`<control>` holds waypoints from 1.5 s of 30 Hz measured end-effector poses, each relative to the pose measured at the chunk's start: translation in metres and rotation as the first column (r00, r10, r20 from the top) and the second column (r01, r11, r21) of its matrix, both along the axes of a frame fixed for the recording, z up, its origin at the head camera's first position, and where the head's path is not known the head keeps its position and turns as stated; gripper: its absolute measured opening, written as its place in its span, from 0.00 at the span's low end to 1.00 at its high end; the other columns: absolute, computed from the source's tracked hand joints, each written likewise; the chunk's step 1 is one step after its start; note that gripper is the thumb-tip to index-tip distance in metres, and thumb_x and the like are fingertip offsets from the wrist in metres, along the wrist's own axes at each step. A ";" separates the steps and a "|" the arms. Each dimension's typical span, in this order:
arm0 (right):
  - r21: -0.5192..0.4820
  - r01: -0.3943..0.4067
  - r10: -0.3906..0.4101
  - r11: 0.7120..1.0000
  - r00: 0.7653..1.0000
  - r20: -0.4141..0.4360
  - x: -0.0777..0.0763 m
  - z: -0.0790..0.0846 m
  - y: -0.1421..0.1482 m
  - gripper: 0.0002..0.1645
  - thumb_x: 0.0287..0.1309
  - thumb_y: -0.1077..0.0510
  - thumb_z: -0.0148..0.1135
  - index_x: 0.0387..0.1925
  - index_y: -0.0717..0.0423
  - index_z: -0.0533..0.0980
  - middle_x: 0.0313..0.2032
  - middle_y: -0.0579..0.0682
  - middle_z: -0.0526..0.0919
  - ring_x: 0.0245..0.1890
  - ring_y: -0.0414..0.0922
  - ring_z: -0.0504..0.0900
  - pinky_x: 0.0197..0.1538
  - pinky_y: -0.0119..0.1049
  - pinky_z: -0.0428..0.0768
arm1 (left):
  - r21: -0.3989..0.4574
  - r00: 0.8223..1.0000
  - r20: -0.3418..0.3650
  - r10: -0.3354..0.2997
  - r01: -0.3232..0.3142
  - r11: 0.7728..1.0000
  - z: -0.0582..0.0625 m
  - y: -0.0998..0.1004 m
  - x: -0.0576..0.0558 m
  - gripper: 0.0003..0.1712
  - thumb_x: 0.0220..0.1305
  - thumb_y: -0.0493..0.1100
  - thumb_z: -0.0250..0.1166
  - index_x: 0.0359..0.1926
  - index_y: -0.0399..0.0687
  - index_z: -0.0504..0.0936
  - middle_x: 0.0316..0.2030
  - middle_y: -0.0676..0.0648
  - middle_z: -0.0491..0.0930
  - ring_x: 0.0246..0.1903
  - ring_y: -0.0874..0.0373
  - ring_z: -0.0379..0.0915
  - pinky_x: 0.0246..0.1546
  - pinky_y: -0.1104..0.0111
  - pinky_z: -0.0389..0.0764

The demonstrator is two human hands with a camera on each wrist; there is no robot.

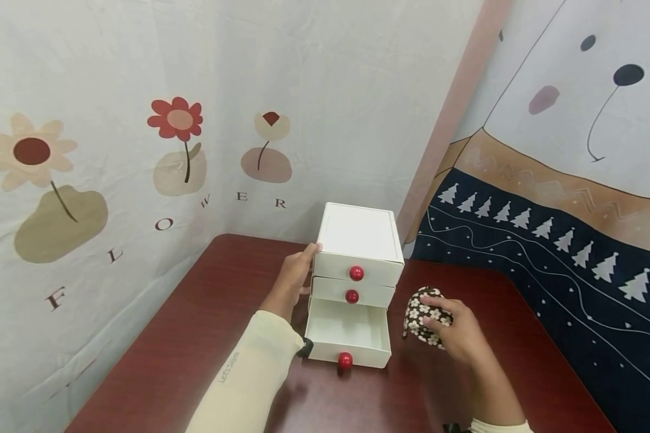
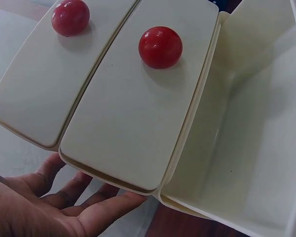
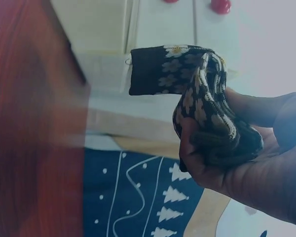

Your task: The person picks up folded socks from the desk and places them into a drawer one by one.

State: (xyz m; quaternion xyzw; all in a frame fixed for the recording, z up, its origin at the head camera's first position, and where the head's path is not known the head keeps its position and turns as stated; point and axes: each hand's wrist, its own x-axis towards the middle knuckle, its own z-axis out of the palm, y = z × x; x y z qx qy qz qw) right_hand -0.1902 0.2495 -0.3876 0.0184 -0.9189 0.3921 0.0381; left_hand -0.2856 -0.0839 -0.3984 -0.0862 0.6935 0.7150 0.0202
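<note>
A small white drawer cabinet [image 1: 362, 231] with red knobs stands on the table. Its bottom drawer [image 1: 349, 328] is pulled out and holds nothing. My left hand [image 1: 295, 273] rests against the cabinet's left side, thumb at the top front corner. In the left wrist view, the fingers [image 2: 111, 210] lie along the side edge of the closed drawer fronts. To the right of the open drawer, my right hand [image 1: 457, 331] holds a folded black fabric piece with white flowers [image 1: 425, 316]. The right wrist view shows it pinched between thumb and fingers, one flat end [image 3: 155, 71] sticking out.
The dark red table [image 1: 206, 337] extends around the cabinet. Behind it hangs a pale curtain with printed flowers [image 1: 176, 120]. A dark blue cloth with white trees [image 1: 520, 252] hangs along the right side.
</note>
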 end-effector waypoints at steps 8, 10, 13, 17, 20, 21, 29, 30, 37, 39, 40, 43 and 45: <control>0.006 -0.055 0.055 0.998 0.998 -0.042 0.005 -0.001 -0.026 0.23 0.65 0.67 0.74 0.60 0.52 0.87 0.64 0.66 0.83 0.65 0.64 0.81 0.66 0.60 0.80 | -0.011 1.000 -0.004 -0.006 0.006 1.000 -0.001 0.000 0.001 0.38 0.72 0.69 0.60 0.65 0.45 0.84 0.69 0.39 0.80 0.71 0.42 0.74 0.70 0.31 0.75; 0.013 -0.067 0.067 0.998 0.996 -0.057 0.005 -0.002 -0.034 0.21 0.64 0.67 0.75 0.58 0.51 0.88 0.62 0.65 0.84 0.64 0.62 0.82 0.66 0.59 0.79 | -0.013 1.000 -0.002 -0.009 0.009 1.000 -0.001 0.000 0.001 0.38 0.72 0.69 0.60 0.65 0.45 0.84 0.69 0.39 0.80 0.72 0.42 0.74 0.71 0.32 0.75; 0.020 -0.075 0.076 0.997 0.995 -0.067 0.004 -0.005 -0.044 0.20 0.64 0.67 0.75 0.56 0.50 0.88 0.62 0.64 0.85 0.63 0.61 0.82 0.67 0.59 0.79 | -0.010 1.000 -0.003 -0.009 0.009 1.000 -0.001 0.000 0.001 0.38 0.72 0.69 0.60 0.65 0.45 0.84 0.70 0.39 0.79 0.72 0.42 0.74 0.71 0.32 0.75; 0.027 -0.079 0.081 0.996 0.994 -0.079 0.003 -0.009 -0.056 0.20 0.63 0.68 0.74 0.54 0.49 0.89 0.60 0.62 0.86 0.61 0.60 0.83 0.66 0.59 0.80 | -0.009 1.000 -0.007 -0.008 0.008 1.000 -0.002 0.001 0.002 0.38 0.72 0.69 0.60 0.64 0.44 0.84 0.69 0.39 0.80 0.71 0.42 0.74 0.70 0.33 0.76; 0.027 -0.073 0.075 0.997 0.993 -0.086 0.004 -0.012 -0.063 0.20 0.63 0.69 0.74 0.53 0.48 0.89 0.59 0.61 0.86 0.60 0.59 0.84 0.65 0.59 0.80 | -0.003 1.000 -0.006 -0.006 0.006 1.000 -0.002 0.001 0.002 0.38 0.71 0.69 0.61 0.65 0.43 0.84 0.69 0.39 0.79 0.71 0.42 0.74 0.69 0.33 0.77; 0.027 -0.071 0.073 0.997 0.993 -0.089 0.004 -0.013 -0.065 0.19 0.63 0.69 0.74 0.52 0.48 0.89 0.59 0.61 0.86 0.60 0.59 0.84 0.65 0.58 0.80 | -0.001 1.000 -0.006 -0.006 0.006 1.000 -0.002 0.001 0.002 0.39 0.71 0.69 0.61 0.65 0.43 0.83 0.70 0.39 0.79 0.71 0.42 0.74 0.70 0.33 0.76; 0.033 -0.058 0.062 0.998 0.990 -0.128 0.001 -0.026 -0.080 0.19 0.60 0.70 0.75 0.50 0.51 0.90 0.55 0.62 0.86 0.59 0.61 0.84 0.65 0.61 0.81 | 0.019 1.000 0.000 -0.006 0.006 1.000 -0.002 0.000 0.002 0.41 0.71 0.69 0.61 0.68 0.43 0.82 0.72 0.38 0.77 0.74 0.42 0.72 0.71 0.32 0.74; 0.032 -0.056 0.059 0.998 0.990 -0.127 0.001 -0.028 -0.083 0.19 0.60 0.71 0.75 0.50 0.51 0.90 0.55 0.61 0.86 0.59 0.61 0.84 0.65 0.61 0.81 | 0.019 1.000 0.000 -0.004 0.004 1.000 -0.002 0.000 0.002 0.41 0.71 0.69 0.61 0.68 0.43 0.82 0.72 0.38 0.78 0.74 0.42 0.72 0.71 0.32 0.74; 0.044 -0.058 0.064 0.997 0.986 -0.151 -0.003 -0.040 -0.097 0.19 0.58 0.71 0.76 0.48 0.52 0.90 0.52 0.59 0.86 0.57 0.60 0.85 0.62 0.59 0.83 | 0.012 1.000 0.003 0.005 -0.005 1.000 -0.003 0.001 0.001 0.39 0.71 0.69 0.62 0.66 0.43 0.83 0.70 0.38 0.79 0.72 0.42 0.74 0.70 0.33 0.76; 0.048 -0.059 0.066 0.997 0.986 -0.154 -0.003 -0.041 -0.101 0.19 0.58 0.71 0.76 0.48 0.52 0.90 0.51 0.59 0.85 0.56 0.60 0.85 0.60 0.58 0.83 | 0.018 1.000 0.002 0.004 -0.004 1.000 -0.002 0.000 0.001 0.39 0.71 0.68 0.62 0.66 0.42 0.83 0.71 0.38 0.78 0.72 0.42 0.73 0.70 0.33 0.75; 0.052 -0.061 0.068 0.997 0.985 -0.156 -0.004 -0.042 -0.102 0.19 0.58 0.71 0.76 0.48 0.52 0.90 0.51 0.59 0.85 0.56 0.60 0.84 0.60 0.58 0.83 | 0.020 1.000 0.001 0.004 -0.004 1.000 -0.002 0.000 0.001 0.40 0.71 0.68 0.62 0.67 0.42 0.83 0.71 0.38 0.78 0.73 0.42 0.73 0.70 0.32 0.75; 0.067 -0.052 0.062 0.996 0.986 -0.157 -0.004 -0.044 -0.110 0.19 0.58 0.71 0.76 0.49 0.52 0.90 0.54 0.60 0.84 0.58 0.61 0.84 0.60 0.60 0.82 | 0.024 1.000 -0.002 0.001 -0.001 1.000 -0.001 0.000 0.001 0.40 0.71 0.69 0.62 0.67 0.42 0.83 0.71 0.38 0.78 0.72 0.42 0.73 0.70 0.33 0.75; 0.081 -0.028 0.039 0.996 0.989 -0.141 -0.003 -0.045 -0.116 0.19 0.59 0.70 0.75 0.50 0.51 0.89 0.59 0.60 0.83 0.61 0.61 0.83 0.61 0.63 0.78 | 0.022 1.000 -0.002 -0.001 0.001 1.000 -0.001 -0.001 0.001 0.40 0.71 0.69 0.62 0.66 0.43 0.83 0.70 0.38 0.79 0.71 0.42 0.73 0.70 0.33 0.76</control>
